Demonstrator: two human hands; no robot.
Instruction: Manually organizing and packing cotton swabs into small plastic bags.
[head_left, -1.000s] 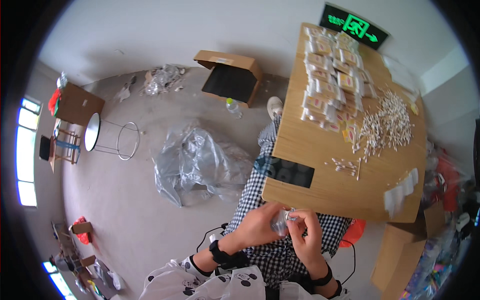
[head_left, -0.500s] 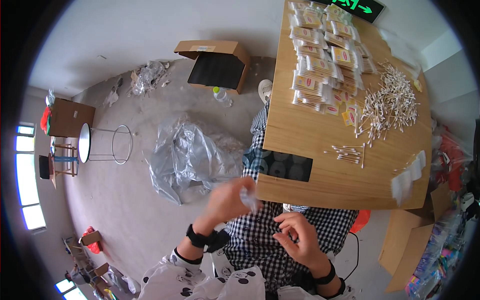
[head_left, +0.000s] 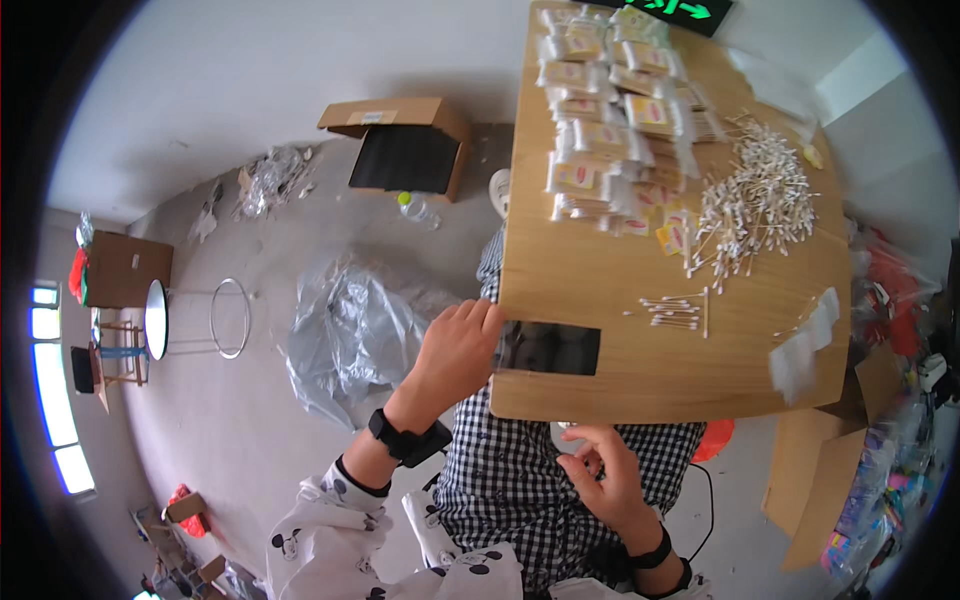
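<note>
My left hand [head_left: 452, 352] is at the left edge of the wooden table [head_left: 560, 395], fingers bent and pressed together. Its fingertips are partly hidden, so what they hold cannot be made out. Right beside them a glossy dark rectangular panel [head_left: 560, 350] lies flat at the table's edge. Over my lap, below the near edge, my right hand [head_left: 608, 475] hovers with fingers loosely curled, thumb apart, and nothing visible in it. Several cotton swabs [head_left: 675, 313] lie in a small group on the tabletop, near a large loose heap of cotton swabs [head_left: 758, 200].
Stacked packs of cotton swabs [head_left: 600, 130] cover the far left of the table. White plastic sleeves [head_left: 800, 355] lie at its right corner. An open cardboard box [head_left: 815, 480] stands right of the table. Crumpled clear plastic [head_left: 350, 330] and a stool [head_left: 158, 320] are on the left floor.
My left hand has moved up to the table's edge; the small clear plastic piece seen in it before no longer shows. My right hand stays over my lap. The view has shifted slightly.
</note>
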